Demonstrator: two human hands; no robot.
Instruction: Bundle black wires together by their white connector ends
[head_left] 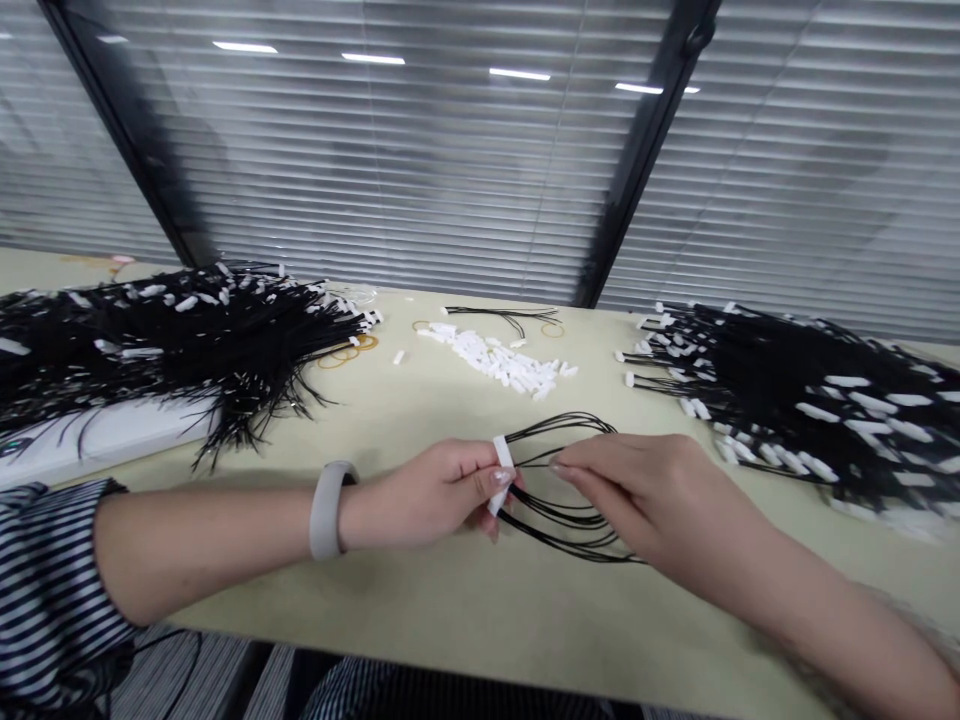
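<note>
Between thumb and fingers, my left hand [469,487] grips a long white connector [502,452] that stands roughly upright. Several thin black wires [566,512] come out of its right side and bow toward my right hand [637,485]. The fingers of that hand are pinched together on one of the black wires, a short way from the connector. Where the other wire ends lie is hidden behind my right hand. Beyond both hands, a pile of small white connectors [499,360] rests on the table [450,620].
At the left lies a large heap of black wires with white connectors [247,340], partly over a white box [127,435]. Another wire heap [787,390] spreads at the right. Rubber bands [352,350] and a small wire harness [499,313] lie toward the back, before window blinds [390,150].
</note>
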